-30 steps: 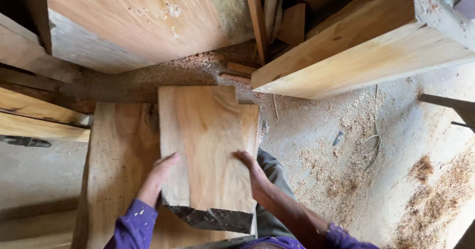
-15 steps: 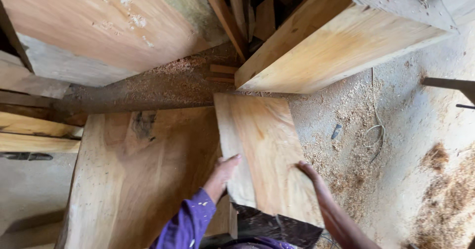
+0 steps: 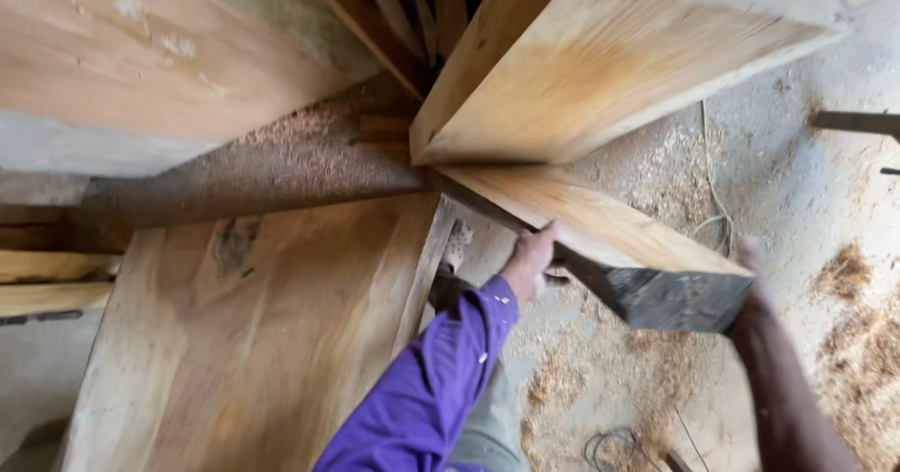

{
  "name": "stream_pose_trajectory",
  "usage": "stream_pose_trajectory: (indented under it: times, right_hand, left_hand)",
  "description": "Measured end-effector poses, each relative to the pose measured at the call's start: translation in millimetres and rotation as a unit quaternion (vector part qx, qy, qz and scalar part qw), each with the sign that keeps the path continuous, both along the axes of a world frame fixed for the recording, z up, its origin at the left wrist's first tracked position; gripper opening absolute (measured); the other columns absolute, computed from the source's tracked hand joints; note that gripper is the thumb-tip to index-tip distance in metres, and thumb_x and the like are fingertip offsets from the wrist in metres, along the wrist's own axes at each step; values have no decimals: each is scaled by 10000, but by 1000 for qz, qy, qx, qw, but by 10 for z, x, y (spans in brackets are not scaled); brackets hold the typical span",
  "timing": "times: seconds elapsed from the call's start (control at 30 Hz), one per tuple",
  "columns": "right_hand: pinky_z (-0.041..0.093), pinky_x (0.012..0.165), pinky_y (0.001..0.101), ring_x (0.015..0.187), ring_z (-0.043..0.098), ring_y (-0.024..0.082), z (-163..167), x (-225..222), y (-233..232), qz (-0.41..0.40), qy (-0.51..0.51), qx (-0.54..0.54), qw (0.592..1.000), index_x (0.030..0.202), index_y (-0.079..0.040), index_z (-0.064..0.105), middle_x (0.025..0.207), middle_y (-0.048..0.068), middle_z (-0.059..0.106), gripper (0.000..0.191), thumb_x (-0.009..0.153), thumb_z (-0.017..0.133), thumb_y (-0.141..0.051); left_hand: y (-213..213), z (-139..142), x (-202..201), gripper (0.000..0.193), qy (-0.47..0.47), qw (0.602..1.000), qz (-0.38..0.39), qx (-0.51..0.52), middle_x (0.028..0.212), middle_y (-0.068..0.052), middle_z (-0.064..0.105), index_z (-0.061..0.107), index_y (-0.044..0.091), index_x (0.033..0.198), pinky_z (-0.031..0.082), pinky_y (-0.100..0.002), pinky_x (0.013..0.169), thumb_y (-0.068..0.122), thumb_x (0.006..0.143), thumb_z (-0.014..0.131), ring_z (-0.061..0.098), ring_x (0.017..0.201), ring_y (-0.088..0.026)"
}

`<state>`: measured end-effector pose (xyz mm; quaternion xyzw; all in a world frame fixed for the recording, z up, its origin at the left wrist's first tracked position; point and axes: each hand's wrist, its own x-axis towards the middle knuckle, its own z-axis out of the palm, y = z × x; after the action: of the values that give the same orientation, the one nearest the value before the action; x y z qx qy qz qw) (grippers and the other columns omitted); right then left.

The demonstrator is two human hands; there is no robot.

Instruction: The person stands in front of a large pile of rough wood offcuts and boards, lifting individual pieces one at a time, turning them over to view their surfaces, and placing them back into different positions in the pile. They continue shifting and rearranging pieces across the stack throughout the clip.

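Sawdust floor (image 3: 797,200), stacked timber. Plank (image 3: 600,233), thick, judged heavy, stiff, gripped by side edges: left hand (image 3: 530,264) fingers curled, right hand (image 3: 755,280) fingers hidden.

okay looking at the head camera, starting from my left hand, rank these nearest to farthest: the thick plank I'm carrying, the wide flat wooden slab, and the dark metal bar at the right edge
From the left hand:
1. Thick pale wooden plank with a dark end: gripped by that hand along its left edge.
2. Wide flat wooden slab: lying low, to the hand's left, past the purple sleeve.
3. Dark metal bar: far right edge, over the sawdust-strewn floor.
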<state>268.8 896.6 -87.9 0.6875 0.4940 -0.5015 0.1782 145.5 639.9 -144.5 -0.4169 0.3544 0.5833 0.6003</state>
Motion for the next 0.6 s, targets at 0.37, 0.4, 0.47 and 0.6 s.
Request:
stream_pose_trajectory:
  times: [0.37,0.4,0.47,0.6]
  right_hand:
    - [458,1071,573,1333,554,312,-63,368,562,-25,178,33,983,1496,-67,454,1413,148,595,882,916,533,-727]
    - [445,1094,545,1338,546,291,-54,415,514,-13,213,19,977,1502,-111,470,1425,103,592,839,925,594,-708]
    - [333,1168,574,1400,453,336,-68,490,367,14,262,33,964,1478,-122,487,1447,78,566,738,986,657,-646]
    - [367,1117,604,1383,505,296,-210,499,62,-102,331,117,931,1357,-159,550,1373,44,627,532,999,603,-549]
  left_hand:
    - [-389,-122,251,534,284,936,-205,38,1185,-306,623,610,-53,1266,526,-416,729,436,1073,512,689,890,-286]
    - [-676,-160,324,505,458,860,-224,1,1212,-287,639,600,-46,1282,525,-433,839,406,1064,550,675,1008,-334]
    - [-1277,-176,438,430,581,754,-295,-79,1207,-241,684,631,-8,1247,520,-449,958,346,1006,587,660,1132,-386]
    - [-2565,-112,697,384,593,682,-382,-194,1245,-213,676,640,7,1238,509,-460,973,258,948,628,639,1159,-391]
